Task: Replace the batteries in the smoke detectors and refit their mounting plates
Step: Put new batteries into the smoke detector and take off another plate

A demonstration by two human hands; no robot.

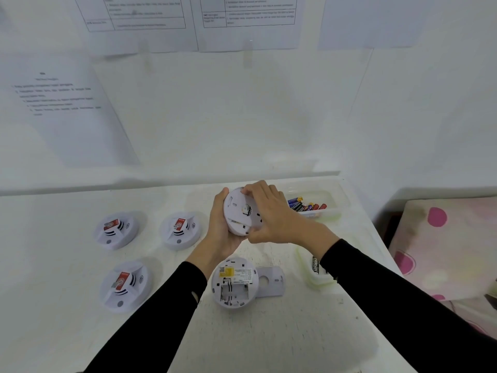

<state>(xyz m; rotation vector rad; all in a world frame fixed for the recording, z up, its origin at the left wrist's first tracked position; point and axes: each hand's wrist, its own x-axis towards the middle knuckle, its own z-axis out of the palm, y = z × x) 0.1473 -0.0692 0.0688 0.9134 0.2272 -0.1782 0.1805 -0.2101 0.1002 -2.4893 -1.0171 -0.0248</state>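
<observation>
Currently, a smoke detector (242, 215) is held above the table's (269, 340) far edge. It is cupped in the curled fingers of the left hand (223, 235), and the right hand (271, 216) is clamped round its rim. An opened detector (234, 282) is laid back-up toward the near edge, with a loose mounting plate (271, 282) touching its right side.

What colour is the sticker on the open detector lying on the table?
Yellow sticker, best seen in the head view.

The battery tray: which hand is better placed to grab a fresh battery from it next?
Right, probably. The right hand sits next to the battery tray, while the left hand cradles the smoke detector on the far side.
</observation>
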